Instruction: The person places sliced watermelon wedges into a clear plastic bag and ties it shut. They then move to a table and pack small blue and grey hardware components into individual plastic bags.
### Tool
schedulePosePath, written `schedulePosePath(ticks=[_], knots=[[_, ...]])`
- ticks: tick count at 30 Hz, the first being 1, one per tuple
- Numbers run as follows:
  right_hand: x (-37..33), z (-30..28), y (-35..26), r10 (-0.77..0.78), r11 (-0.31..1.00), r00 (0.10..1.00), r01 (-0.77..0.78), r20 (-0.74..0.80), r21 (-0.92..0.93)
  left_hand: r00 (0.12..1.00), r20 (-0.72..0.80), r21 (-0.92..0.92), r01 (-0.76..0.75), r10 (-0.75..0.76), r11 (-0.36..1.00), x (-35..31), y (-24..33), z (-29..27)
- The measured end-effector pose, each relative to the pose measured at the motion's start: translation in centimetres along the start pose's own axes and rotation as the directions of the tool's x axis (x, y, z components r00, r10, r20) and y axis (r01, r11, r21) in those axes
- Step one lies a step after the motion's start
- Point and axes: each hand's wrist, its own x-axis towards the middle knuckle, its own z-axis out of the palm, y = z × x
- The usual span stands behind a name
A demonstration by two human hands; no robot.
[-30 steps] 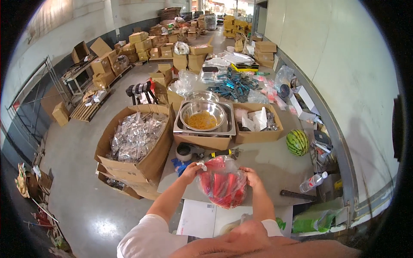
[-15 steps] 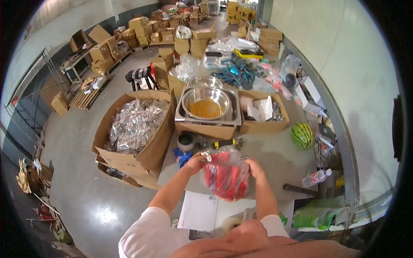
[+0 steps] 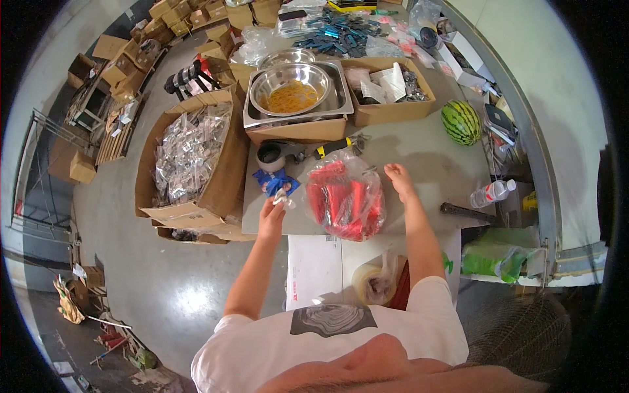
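Note:
A clear plastic bag of red stick-shaped items (image 3: 344, 198) lies on the grey table (image 3: 432, 157) in front of me. My left hand (image 3: 272, 215) is at the table's left edge beside the bag, pinching a small pale scrap near a blue packet (image 3: 274, 181). To the right of the bag, my right hand (image 3: 400, 181) rests flat on the table with fingers spread, holding nothing.
Behind the bag stand a steel bowl of orange bits (image 3: 291, 90) in a tray on a cardboard box, a tape roll (image 3: 270, 156), a yellow-handled tool (image 3: 334, 147), a watermelon (image 3: 461, 122) and a water bottle (image 3: 491, 192). A carton of silver packets (image 3: 190, 152) sits on the floor at left.
Both hands have let go of the bag of red items, which was held up and now lies on the table. The view has tilted downward.

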Motion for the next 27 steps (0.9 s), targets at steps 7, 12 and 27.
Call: schedulePosePath(ticks=[7, 12, 27], knots=[[-12.4, -3.0, -8.8, -0.266, 0.958, 0.963, 0.259, -0.040, -0.123, 0.994, -0.028, 0.053, 0.112, -0.110, 0.992, -13.0, -1.3, -7.3], [-23.1, 1.6, -11.3, -0.324, 0.944, 0.939, 0.328, 0.111, -0.017, 0.977, -0.125, -0.093, 0.164, -0.175, 0.982, -20.1, -1.6, -8.0], [-38.8, 30.4, -7.6, -0.253, 0.942, 0.929, 0.172, 0.269, 0.290, 0.896, 0.424, -0.300, 0.277, -0.132, 0.913, -20.6, 10.8, -15.2]])
